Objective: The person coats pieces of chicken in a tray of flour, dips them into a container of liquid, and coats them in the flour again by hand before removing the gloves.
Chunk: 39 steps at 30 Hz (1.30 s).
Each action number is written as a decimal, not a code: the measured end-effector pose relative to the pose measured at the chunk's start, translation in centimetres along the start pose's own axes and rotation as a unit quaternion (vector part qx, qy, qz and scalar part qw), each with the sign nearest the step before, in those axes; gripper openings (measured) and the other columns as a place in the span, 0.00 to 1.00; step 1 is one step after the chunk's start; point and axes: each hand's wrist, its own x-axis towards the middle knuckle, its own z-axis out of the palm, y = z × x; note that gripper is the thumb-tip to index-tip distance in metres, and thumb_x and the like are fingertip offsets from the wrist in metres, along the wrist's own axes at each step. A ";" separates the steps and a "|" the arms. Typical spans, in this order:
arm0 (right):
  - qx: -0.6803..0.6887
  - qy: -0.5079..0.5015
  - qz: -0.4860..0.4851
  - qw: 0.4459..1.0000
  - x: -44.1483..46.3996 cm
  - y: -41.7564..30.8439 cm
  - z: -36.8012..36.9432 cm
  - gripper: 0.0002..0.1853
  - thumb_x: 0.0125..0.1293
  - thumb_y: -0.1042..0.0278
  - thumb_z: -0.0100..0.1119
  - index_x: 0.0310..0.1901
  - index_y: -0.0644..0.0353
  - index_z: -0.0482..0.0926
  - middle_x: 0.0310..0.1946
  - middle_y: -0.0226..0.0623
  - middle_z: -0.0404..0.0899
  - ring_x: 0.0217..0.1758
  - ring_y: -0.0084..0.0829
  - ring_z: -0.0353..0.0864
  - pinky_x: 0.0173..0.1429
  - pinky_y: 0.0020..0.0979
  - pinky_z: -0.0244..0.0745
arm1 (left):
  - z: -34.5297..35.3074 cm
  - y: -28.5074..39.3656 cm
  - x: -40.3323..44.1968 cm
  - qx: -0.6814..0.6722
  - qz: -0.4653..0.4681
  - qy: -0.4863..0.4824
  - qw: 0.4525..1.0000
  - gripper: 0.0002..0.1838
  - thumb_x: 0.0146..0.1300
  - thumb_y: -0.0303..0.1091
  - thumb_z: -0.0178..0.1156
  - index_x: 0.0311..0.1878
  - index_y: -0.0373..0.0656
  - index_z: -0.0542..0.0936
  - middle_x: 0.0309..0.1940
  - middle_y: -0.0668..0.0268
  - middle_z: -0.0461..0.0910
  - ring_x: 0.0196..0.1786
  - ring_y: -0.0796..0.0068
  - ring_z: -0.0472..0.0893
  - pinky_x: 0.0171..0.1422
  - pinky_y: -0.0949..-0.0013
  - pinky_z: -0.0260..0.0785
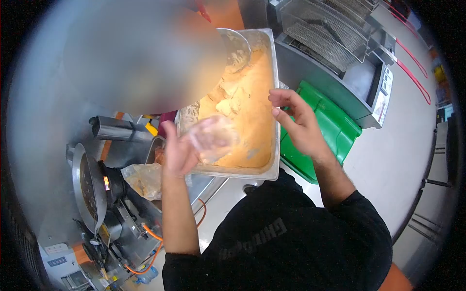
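A deep metal pan (274,63) holds orange-tan powder (255,111), like seasoned flour, with paler clumps near its middle. Over the pan's near left part is my left hand (182,151); its thumb stands apart, but its fingers are smeared by motion. A pale, see-through blur covers them, and I cannot make out whether it is an object. At the pan's right rim, my right hand (297,119) is open, thumb and curved fingers apart with nothing between. A round metal bowl or sieve (241,46) rests at the pan's far left, partly hidden by a large blurred area.
Right of the pan lies a green plastic lid or bin (318,131). Fryer baskets (325,36) with red handles (412,80) sit beyond. At left are a wok (87,189), a plastic bag of food (143,180), a metal cylinder (114,128) and an orange hose (155,250).
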 end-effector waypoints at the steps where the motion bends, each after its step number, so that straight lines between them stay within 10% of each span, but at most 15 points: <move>1: -0.001 0.005 0.001 1.000 0.2 0.3 -0.4 0.18 0.65 0.71 0.54 0.56 0.60 0.69 0.48 0.31 0.73 0.52 0.23 0.69 0.55 0.28 0.65 | 0.3 -0.1 0.8 0.166 -0.064 0.022 0.984 0.44 0.62 0.69 0.37 0.67 0.38 0.62 0.62 0.54 0.68 0.63 0.57 0.68 0.69 0.55 0.55; 6: 0.011 0.010 0.005 1.000 1.2 0.8 -1.4 0.21 0.65 0.66 0.55 0.58 0.60 0.67 0.50 0.37 0.73 0.51 0.26 0.70 0.53 0.27 0.67 | 3.1 -1.7 1.1 0.624 -0.197 0.116 0.747 0.27 0.69 0.48 0.47 0.62 0.37 0.69 0.54 0.53 0.76 0.58 0.65 0.74 0.62 0.65 0.64; 14: 0.473 -0.134 0.178 0.852 4.7 0.5 -2.5 0.35 0.70 0.40 0.30 0.67 0.62 0.55 0.61 0.56 0.66 0.62 0.48 0.68 0.60 0.40 0.69 | 5.2 0.0 -4.6 0.503 0.046 0.262 0.822 0.21 0.68 0.41 0.48 0.59 0.37 0.72 0.49 0.55 0.78 0.55 0.67 0.75 0.62 0.66 0.63; 24: 0.588 -0.224 0.267 0.730 1.6 -2.0 5.6 0.32 0.69 0.43 0.38 0.67 0.58 0.57 0.61 0.56 0.65 0.60 0.52 0.69 0.60 0.44 0.68 | 7.3 -8.1 -22.3 0.368 0.103 0.487 0.786 0.19 0.70 0.39 0.48 0.57 0.37 0.72 0.46 0.59 0.78 0.54 0.70 0.74 0.63 0.66 0.60; 32: 0.349 -0.521 0.394 0.672 -17.3 -1.7 24.3 0.25 0.70 0.50 0.42 0.61 0.56 0.65 0.46 0.46 0.78 0.47 0.44 0.80 0.44 0.35 0.76 | 15.0 -27.5 -44.4 0.313 0.042 0.683 0.659 0.20 0.66 0.42 0.54 0.55 0.39 0.74 0.47 0.53 0.79 0.48 0.63 0.79 0.51 0.62 0.71; 39: -0.105 -0.630 0.457 0.619 -33.4 22.8 43.2 0.15 0.70 0.53 0.46 0.47 0.54 0.73 0.30 0.34 0.78 0.27 0.27 0.78 0.27 0.26 0.74 | 26.6 -46.0 -58.0 0.130 -0.045 0.843 0.520 0.25 0.67 0.49 0.49 0.57 0.38 0.72 0.49 0.53 0.78 0.50 0.57 0.78 0.55 0.61 0.70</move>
